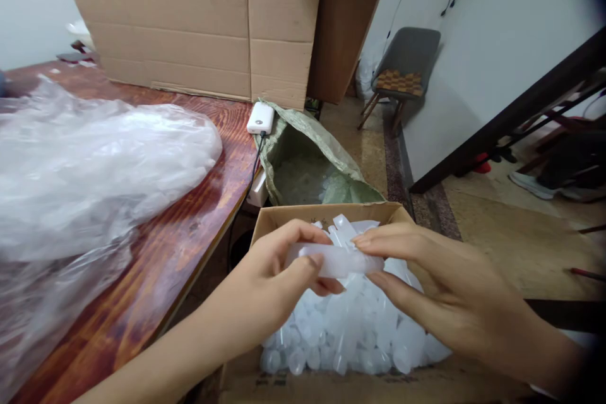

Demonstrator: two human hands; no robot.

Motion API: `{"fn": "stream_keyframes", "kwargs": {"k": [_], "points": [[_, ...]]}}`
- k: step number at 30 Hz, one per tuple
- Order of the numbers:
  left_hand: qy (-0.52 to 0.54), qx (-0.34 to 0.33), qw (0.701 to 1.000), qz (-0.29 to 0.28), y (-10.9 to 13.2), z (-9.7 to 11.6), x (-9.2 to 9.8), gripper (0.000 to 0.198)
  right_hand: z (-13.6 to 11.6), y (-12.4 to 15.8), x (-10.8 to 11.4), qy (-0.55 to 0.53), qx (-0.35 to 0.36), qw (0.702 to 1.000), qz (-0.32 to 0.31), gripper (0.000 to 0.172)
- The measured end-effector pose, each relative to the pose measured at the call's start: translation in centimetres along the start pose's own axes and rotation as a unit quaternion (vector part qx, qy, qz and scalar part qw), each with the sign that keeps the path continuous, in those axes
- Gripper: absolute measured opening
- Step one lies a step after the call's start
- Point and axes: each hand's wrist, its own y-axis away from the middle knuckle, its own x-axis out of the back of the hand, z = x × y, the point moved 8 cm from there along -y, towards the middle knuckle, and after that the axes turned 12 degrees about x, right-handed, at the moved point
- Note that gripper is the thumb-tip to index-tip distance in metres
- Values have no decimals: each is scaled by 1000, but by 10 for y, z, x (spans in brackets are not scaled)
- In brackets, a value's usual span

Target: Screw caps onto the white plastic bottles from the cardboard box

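A frosted white plastic tube (343,262) lies level between my two hands, above an open cardboard box (272,219). My left hand (274,271) grips its left part, with the thumb on the near side and the fingers curled behind. At the other end, my right hand (430,265) pinches the tube between thumb and fingertips. Below both hands, a heap of similar translucent tubes (350,328) fills the box, partly hidden by the hands.
A reddish wooden table (231,164) on the left bears a large clear plastic bag (118,164). A white power bank (260,118) with a black cable sits at its edge. Behind the box stands an open green woven sack (326,142). Farther off is a grey chair (409,53).
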Motion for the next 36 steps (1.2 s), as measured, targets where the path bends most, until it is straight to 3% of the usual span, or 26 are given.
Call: {"fn": "stream_keyframes", "kwargs": {"k": [4, 7, 9, 11, 12, 15, 18, 21, 23, 25, 27, 28, 30, 31, 33, 36], "points": [[169, 123, 976, -59, -1, -22, -15, 28, -21, 3, 0, 57, 110, 992, -10, 31], [162, 175, 969, -63, 2, -30, -21, 50, -24, 5, -3, 86, 129, 987, -29, 34], [149, 154, 975, -52, 2, -27, -21, 49, -19, 1, -2, 80, 83, 993, -33, 27], [156, 109, 981, -28, 1, -20, -17, 31, -13, -2, -2, 59, 28, 997, -33, 18], [156, 88, 984, -9, 1, -17, -13, 23, -12, -4, -1, 54, 16, 998, -29, 23], [121, 51, 990, 57, 2, -11, -1, 15, -17, -5, 1, 90, 64, 994, -15, 41], [81, 47, 990, 102, 4, -7, 8, 16, -12, 1, -10, 116, 111, 985, -67, 50], [81, 64, 989, 103, 4, -8, 10, 15, 5, 5, -14, 103, 54, 989, -94, 55], [83, 75, 990, 85, 3, -10, 6, 15, -3, 1, -12, 109, 88, 987, -77, 55], [74, 74, 992, 72, 4, -11, 2, 16, -19, -5, -12, 121, 146, 980, -58, 42], [44, 41, 995, 75, 10, -9, 0, 19, -24, -13, -11, 107, 122, 986, -41, 16], [17, 4, 996, 83, 14, -5, 1, 19, -21, -17, -12, 74, 73, 994, -36, 14], [-60, -113, 986, 105, 26, 11, 1, 13, -11, -21, -17, -32, -46, 997, -48, 32], [-106, -181, 971, 116, 33, 22, 1, 9, -7, -22, -21, -78, -87, 992, -54, 37], [-193, -298, 922, 156, 45, 39, 3, 11, -1, -27, -22, -91, -99, 989, -54, 41], [-280, -370, 828, 314, 51, 55, 25, 28, 25, -35, -9, 96, -88, 991, 8, 32]]}}
